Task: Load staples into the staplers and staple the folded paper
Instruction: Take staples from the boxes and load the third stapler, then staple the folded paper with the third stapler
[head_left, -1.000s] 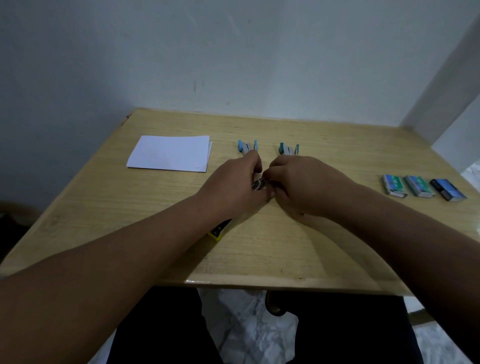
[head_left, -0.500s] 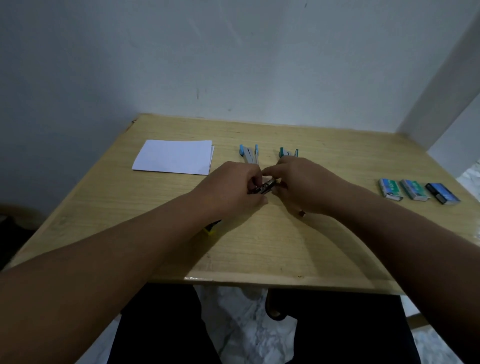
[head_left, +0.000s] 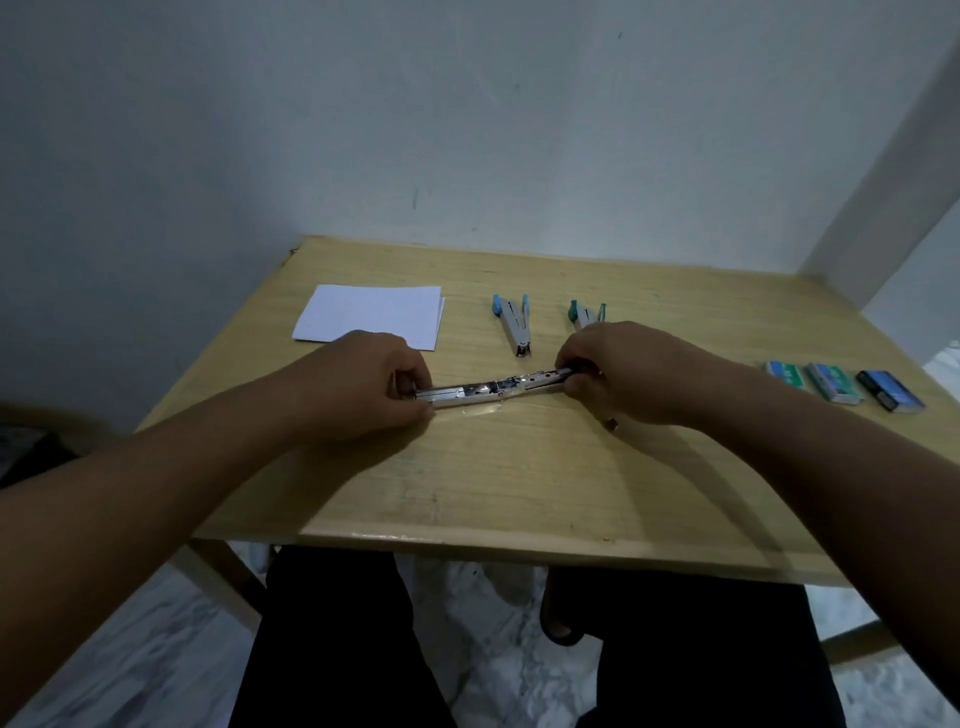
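The left hand (head_left: 363, 382) and right hand (head_left: 621, 376), bunched together a second ago, have drawn apart. Each now pinches one end of the metal stapler (head_left: 493, 389), swung open flat and long just above the table (head_left: 519, 493), near its middle.

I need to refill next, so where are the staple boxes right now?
In the head view, the three staple boxes lie in a row near the table's right edge, just beyond the right hand.

The opened stapler (head_left: 493, 391) is shiny bare metal; the bench (head_left: 519, 478) is pale, smooth, faintly glossy wood; the folded paper (head_left: 370, 312) is matt white.
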